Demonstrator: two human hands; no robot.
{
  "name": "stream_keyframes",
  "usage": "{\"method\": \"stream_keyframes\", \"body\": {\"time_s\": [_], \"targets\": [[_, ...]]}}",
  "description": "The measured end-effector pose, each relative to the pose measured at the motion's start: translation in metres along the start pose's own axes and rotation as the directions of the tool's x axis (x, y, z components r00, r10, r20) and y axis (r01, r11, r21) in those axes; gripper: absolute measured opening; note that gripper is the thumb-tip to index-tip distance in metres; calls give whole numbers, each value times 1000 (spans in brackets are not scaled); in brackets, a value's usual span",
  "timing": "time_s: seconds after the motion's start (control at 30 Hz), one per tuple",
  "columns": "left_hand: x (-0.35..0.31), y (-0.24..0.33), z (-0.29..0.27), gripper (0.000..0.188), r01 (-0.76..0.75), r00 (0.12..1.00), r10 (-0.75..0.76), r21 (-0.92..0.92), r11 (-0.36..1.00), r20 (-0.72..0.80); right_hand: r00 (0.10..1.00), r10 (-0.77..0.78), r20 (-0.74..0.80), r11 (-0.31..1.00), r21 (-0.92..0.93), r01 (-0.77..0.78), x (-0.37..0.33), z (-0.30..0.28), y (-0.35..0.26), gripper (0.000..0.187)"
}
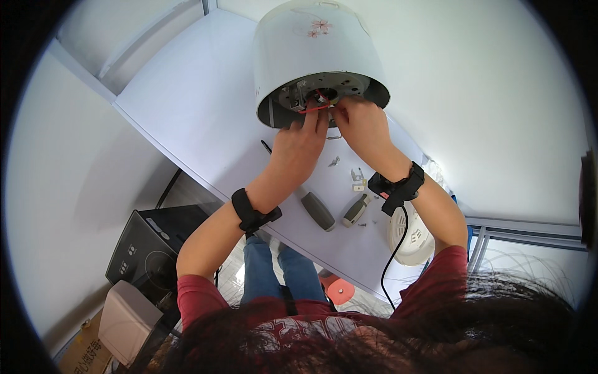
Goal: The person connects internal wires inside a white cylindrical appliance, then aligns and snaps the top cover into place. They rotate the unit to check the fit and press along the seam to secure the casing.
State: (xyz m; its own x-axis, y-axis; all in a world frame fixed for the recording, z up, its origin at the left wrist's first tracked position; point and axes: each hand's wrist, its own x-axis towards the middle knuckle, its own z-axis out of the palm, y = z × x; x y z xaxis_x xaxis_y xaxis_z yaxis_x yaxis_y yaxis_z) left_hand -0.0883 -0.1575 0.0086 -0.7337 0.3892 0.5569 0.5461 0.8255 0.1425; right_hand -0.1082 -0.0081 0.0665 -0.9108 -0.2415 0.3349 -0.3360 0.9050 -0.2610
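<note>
A white cylindrical appliance (317, 47) with a pink flower print, shaped like a rice cooker, lies tipped on the table with its open underside toward me. Inside show a metal base plate (352, 84) and a thin red wire (314, 110). My left hand (296, 149) reaches in, index and middle fingers stretched upward behind the red wire; its thumb and whatever it grips are hidden. My right hand (367, 128) is closed at the opening's right side, fingertips pinched at the wiring. A grey-handled screwdriver (317, 212) and a shorter screwdriver (356, 210) lie below my hands.
Small screws (334, 161) and little metal and plastic parts (358, 179) lie on the white table (187, 81). A round white vented plastic part (412, 240) sits by my right forearm. A black cable (398, 249) hangs from my right wrist strap. Lower left stands a black cooktop (146, 255).
</note>
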Motion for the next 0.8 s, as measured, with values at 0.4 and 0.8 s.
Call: {"method": "stream_keyframes", "body": {"time_s": [0.4,0.8], "targets": [[-5,-6,1,34,-41,998,39,-40,998,-49,996,-71,-57,997,36,73,0,5,-5,12],[-5,-8,0,33,-72,995,69,-53,996,-71,994,-99,-45,995,-2,99,3,12,-1,14]]}}
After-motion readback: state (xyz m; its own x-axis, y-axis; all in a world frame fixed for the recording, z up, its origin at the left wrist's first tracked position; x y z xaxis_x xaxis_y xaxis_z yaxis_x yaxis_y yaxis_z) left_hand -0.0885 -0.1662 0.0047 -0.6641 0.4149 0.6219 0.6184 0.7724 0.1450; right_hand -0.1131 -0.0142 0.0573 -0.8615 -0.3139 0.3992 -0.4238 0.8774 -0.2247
